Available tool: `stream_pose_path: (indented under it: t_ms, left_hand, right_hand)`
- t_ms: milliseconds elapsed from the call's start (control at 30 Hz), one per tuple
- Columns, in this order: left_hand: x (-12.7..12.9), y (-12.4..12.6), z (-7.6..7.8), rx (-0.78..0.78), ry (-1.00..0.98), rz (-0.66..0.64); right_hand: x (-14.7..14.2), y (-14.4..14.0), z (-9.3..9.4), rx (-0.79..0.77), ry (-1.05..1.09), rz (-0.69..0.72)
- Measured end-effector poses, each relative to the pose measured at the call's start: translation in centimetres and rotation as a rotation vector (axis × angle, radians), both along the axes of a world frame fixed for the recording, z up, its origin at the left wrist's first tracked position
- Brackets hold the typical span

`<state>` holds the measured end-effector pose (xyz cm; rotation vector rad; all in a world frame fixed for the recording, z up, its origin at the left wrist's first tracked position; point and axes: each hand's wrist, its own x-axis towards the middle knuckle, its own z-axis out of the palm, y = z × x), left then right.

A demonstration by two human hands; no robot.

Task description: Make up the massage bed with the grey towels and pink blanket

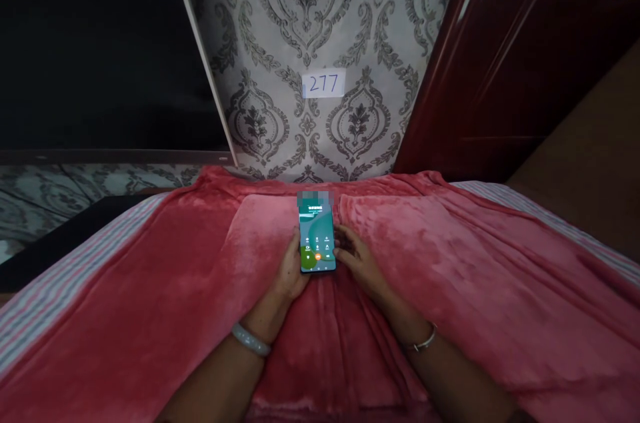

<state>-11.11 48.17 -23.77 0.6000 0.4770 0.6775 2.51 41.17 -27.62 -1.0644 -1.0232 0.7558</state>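
A smartphone (317, 233) is held upright between my two hands, above the red blanket (320, 343). Its lit screen shows a call page with rows of small icons and a round orange button near the bottom; the top strip is pixelated. My left hand (291, 271) wraps the phone's left edge and lower back, its fingers mostly hidden behind it. At the right edge, my right hand (356, 255) has its thumb and curled fingertips against the phone. A pale bangle (251, 340) circles my left wrist, and a thin metal bracelet (425, 339) is on the right.
A large dark television screen (100, 50) stands at the left. Behind the bed is patterned wallpaper (305, 136) with a paper label (323, 83) reading 277. A glossy dark red wooden panel (480, 63) rises at the right. Striped sheet (65, 283) shows beside the blanket.
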Motion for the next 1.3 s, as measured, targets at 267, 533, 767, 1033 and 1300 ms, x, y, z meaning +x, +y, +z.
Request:
stream_pose_path:
  t_ms: [267,533,767,1033,1300]
  left_hand:
    - [0.1,0.5,-0.8,-0.010,-0.040,-0.016]
    - [0.0,0.0,0.2,0.009,0.021,-0.031]
    - [-0.1,0.3,-0.4,0.024,0.007,-0.052]
    - [-0.1,-0.1,0.5,-0.007,0.045,-0.001]
    - [-0.2,-0.1,0.3,0.013,0.032,0.026]
  right_hand:
    - [-0.3,0.0,0.3,0.023,-0.046,0.069]
    - [-0.6,-0.2,0.7,-0.025,-0.071,0.006]
    - [-0.2,-0.2,0.7,0.018,-0.035,0.020]
    - [-0.3,-0.1,0.6,-0.017,0.028,-0.004]
    - [-0.3,0.0,0.7,0.009,0.034,-0.007]
